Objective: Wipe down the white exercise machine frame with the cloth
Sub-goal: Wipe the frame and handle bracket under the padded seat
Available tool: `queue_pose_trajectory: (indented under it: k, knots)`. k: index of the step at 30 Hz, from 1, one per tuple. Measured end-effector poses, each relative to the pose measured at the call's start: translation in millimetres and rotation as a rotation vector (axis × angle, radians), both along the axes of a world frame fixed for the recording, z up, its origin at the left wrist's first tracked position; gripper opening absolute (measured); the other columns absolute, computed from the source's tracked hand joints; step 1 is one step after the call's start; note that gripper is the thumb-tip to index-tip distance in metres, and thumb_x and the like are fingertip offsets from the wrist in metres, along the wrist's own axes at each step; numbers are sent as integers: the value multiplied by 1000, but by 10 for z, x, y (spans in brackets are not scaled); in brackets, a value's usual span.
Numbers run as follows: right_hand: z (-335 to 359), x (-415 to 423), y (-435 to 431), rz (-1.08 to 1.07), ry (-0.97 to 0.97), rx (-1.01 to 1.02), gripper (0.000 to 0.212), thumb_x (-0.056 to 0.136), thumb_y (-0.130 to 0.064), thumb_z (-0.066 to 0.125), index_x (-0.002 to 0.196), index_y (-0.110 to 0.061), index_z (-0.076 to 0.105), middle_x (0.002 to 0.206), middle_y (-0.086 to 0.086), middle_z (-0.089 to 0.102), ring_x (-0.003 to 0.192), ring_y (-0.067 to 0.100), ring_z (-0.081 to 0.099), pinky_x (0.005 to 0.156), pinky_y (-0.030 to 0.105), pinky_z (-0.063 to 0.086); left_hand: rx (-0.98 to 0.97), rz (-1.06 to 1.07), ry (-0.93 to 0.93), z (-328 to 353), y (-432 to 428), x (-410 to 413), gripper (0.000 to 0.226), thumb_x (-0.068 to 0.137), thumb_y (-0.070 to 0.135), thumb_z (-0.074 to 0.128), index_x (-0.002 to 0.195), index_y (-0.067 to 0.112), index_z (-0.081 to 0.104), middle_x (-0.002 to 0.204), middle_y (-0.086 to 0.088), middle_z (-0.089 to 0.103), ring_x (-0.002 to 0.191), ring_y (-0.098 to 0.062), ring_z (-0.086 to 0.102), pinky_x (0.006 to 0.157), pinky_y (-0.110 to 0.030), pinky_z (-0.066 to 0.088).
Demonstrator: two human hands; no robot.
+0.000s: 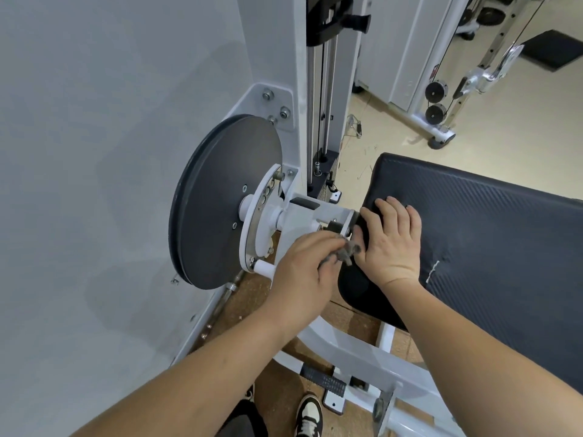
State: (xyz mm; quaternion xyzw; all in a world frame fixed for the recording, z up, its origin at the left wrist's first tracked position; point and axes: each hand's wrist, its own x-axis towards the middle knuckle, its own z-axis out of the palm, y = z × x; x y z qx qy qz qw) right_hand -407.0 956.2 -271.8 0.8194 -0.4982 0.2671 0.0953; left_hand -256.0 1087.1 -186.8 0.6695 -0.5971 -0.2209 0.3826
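Note:
My left hand (303, 266) grips a small grey cloth (441, 251) and holds it against the underside of the white pivot arm (310, 217) of the exercise machine frame, just right of the dark grey round disc (220, 203). My right hand (392, 239) lies flat with straight fingers on the near left corner of the black padded seat (492, 244), touching the cloth's edge. The white frame continues below as a curved tube (353, 351) under my forearms. Most of the cloth is hidden inside my left fist.
A white shroud panel (110, 152) fills the left side. The weight stack column (325, 89) with cable stands behind the disc. Another white cable machine with black pulleys (437, 102) stands at the back right. My shoe (310, 414) rests on the brown floor below.

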Motion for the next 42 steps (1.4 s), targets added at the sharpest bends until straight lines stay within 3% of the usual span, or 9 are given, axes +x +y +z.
queue_pose_trajectory:
  k: [3, 10, 15, 18, 21, 26, 31, 37, 42]
  knots:
    - [-1, -6, 4, 3, -10, -14, 38, 99, -37, 60, 128, -13, 65, 138, 14, 57, 141, 36, 44, 124, 54, 20, 73, 48, 73, -31, -311, 77, 34, 101, 6, 52, 129, 14, 69, 127, 4, 65, 120, -11, 58, 107, -35, 48]
    - [24, -4, 1, -11, -5, 32, 40, 100, -40, 56, 125, -12, 68, 136, 13, 60, 140, 36, 45, 124, 54, 21, 95, -52, -20, 51, 406, 44, 34, 105, 12, 50, 136, 17, 65, 129, 11, 59, 120, -4, 54, 106, -24, 46]
    - [12, 18, 70, -22, 24, 65, 45, 104, -39, 49, 134, -9, 63, 142, 16, 57, 145, 38, 39, 126, 56, 16, -194, -164, -828, 337, -151, 732, 48, 85, 0, 73, 131, 8, 63, 131, -10, 62, 127, -29, 54, 114, -47, 44]
    - [8, 22, 109, -20, 44, 85, 45, 106, -36, 47, 139, -8, 59, 146, 18, 53, 148, 39, 35, 126, 59, 14, 144, -236, -1450, 422, -301, 833, 56, 93, 15, 67, 146, 8, 50, 151, -17, 46, 148, -39, 31, 127, -57, 11]
    - [34, 4, 115, -17, 44, 109, 44, 106, -35, 51, 142, -9, 56, 149, 18, 51, 150, 38, 32, 127, 57, 12, 399, -356, -1697, 272, -96, 705, 46, 96, 17, 64, 139, 4, 55, 145, -24, 46, 141, -47, 35, 124, -59, 14]
    - [-6, -27, 110, -6, 39, 105, 47, 106, -37, 50, 144, -9, 54, 152, 19, 49, 152, 37, 30, 128, 56, 9, 368, -458, -1633, 230, 6, 727, 38, 91, 12, 67, 129, 9, 60, 126, -14, 57, 120, -37, 51, 115, -51, 33]
    - [-44, -16, 113, -11, 14, 91, 47, 106, -37, 52, 143, -9, 55, 151, 20, 50, 152, 38, 31, 128, 57, 10, 201, -265, -1731, 406, -153, 792, 65, 101, 25, 53, 156, 0, 30, 160, -24, 33, 152, -45, 19, 127, -58, 1]
    - [-65, -25, 86, -3, 17, 98, 48, 106, -39, 51, 143, -9, 56, 152, 19, 49, 152, 37, 30, 128, 57, 10, 327, -466, -1669, 148, 80, 801, 48, 92, 20, 67, 137, 7, 56, 133, -16, 57, 128, -39, 47, 121, -55, 24]
    - [-91, -30, 76, -2, 31, 110, 48, 105, -39, 51, 143, -9, 55, 152, 20, 49, 152, 38, 30, 127, 58, 11, 112, -272, -1708, 416, -134, 862, 76, 92, 22, 66, 155, 2, 28, 157, -23, 35, 149, -44, 26, 126, -57, 3]
